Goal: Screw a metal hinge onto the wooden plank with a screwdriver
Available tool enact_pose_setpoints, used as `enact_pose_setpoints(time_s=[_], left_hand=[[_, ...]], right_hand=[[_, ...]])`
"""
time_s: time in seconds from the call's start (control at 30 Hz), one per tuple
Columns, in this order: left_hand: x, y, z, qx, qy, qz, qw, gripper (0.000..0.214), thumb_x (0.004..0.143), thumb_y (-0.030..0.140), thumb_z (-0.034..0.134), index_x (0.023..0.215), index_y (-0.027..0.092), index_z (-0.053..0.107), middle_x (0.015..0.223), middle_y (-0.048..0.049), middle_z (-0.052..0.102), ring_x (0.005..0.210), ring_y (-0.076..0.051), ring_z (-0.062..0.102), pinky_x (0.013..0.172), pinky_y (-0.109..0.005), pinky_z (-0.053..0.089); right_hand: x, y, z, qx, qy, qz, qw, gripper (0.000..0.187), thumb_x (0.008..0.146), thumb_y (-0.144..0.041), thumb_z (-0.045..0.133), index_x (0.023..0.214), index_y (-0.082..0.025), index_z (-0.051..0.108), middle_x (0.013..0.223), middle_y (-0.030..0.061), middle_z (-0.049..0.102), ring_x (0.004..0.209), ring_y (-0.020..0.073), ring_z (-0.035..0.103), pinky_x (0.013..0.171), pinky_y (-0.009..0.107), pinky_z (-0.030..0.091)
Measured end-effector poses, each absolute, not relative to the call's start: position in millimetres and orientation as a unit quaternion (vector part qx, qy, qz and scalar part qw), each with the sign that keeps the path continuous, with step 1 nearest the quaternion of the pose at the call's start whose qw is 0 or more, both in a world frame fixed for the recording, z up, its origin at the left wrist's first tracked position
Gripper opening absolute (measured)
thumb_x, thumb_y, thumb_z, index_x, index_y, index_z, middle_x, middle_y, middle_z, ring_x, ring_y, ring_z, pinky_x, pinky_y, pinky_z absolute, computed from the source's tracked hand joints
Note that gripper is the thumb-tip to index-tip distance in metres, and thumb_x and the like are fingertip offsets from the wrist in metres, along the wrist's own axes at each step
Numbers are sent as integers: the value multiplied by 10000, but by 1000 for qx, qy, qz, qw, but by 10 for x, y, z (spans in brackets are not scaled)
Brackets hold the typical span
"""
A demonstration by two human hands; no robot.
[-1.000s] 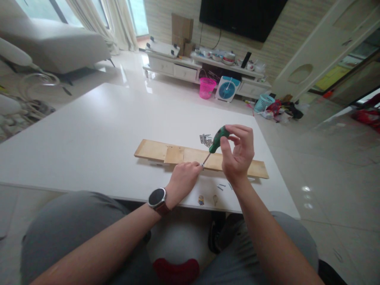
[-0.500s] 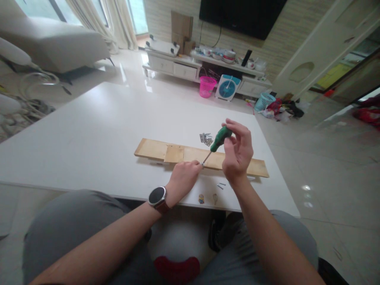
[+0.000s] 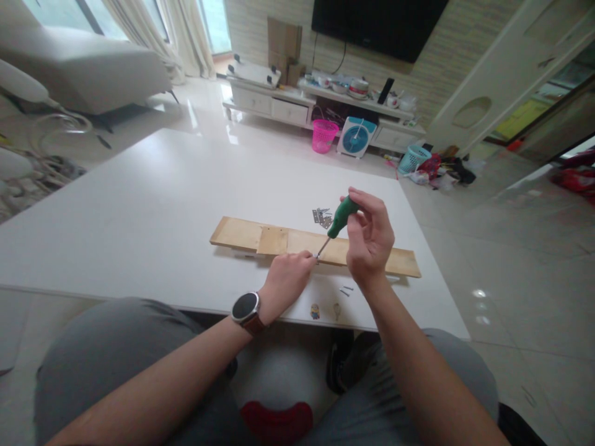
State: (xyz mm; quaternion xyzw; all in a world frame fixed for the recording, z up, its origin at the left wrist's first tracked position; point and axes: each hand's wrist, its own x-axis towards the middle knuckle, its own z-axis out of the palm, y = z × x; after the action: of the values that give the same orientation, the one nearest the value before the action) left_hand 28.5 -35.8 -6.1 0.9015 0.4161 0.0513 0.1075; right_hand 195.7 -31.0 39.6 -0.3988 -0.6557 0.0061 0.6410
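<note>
My right hand (image 3: pixel 372 238) is closed around the green handle of a screwdriver (image 3: pixel 344 214), whose thin shaft slants down to the near edge of a long wooden board (image 3: pixel 237 232). At the tip, the fingers of my left hand (image 3: pixel 290 275) are pinched together over that edge. A small metal piece shows at these fingertips, too small to name. A shorter wooden piece (image 3: pixel 273 240) lies across the board left of my hands. Behind the board are several metal hinges (image 3: pixel 321 217) with screws, and nearer to me lie loose screws (image 3: pixel 346 290).
The board rests on a white table (image 3: pixel 139 204). Two small flat items, a cartoon figure (image 3: pixel 315 311) and a pale oval one (image 3: pixel 337 311), lie by the table's front edge. Beyond stand a pink basket (image 3: pixel 324 136), a blue fan (image 3: pixel 357 137) and a low white cabinet (image 3: pixel 251 99).
My right hand and the screwdriver handle have shifted slightly left, and the fingers have turned a little around the handle. My left hand and the board stay in place.
</note>
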Motion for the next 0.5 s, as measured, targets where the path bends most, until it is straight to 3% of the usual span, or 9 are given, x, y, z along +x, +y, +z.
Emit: enact_pose_setpoints(time_s=[0.17, 0.37, 0.5], left_hand=[[286, -356, -63, 901, 418, 49, 109, 312, 1051, 135, 476, 1136, 196, 770, 1103, -85, 763, 914, -241, 751, 697, -324, 515], [281, -359, -65, 901, 415, 51, 114, 316, 1052, 142, 480, 1155, 202, 773, 1111, -86, 762, 920, -235, 749, 706, -306, 513], [282, -361, -62, 900, 417, 52, 115, 313, 1044, 130, 488, 1152, 203, 772, 1106, -77, 764, 918, -239, 748, 706, -311, 513]], right_hand=[[1949, -311, 407, -424, -636, -40, 643, 249, 954, -256, 724, 1190, -332, 695, 1153, 46, 614, 1111, 236, 648, 825, 403, 632], [1955, -308, 391, -407, -645, 28, 646, 276, 1037, -249, 540, 1290, -308, 631, 1355, 89, 631, 1178, 242, 691, 855, 410, 641], [1955, -305, 422, -420, -642, -19, 642, 278, 951, -265, 734, 1214, -339, 686, 1207, 42, 651, 1119, 224, 664, 800, 359, 613]])
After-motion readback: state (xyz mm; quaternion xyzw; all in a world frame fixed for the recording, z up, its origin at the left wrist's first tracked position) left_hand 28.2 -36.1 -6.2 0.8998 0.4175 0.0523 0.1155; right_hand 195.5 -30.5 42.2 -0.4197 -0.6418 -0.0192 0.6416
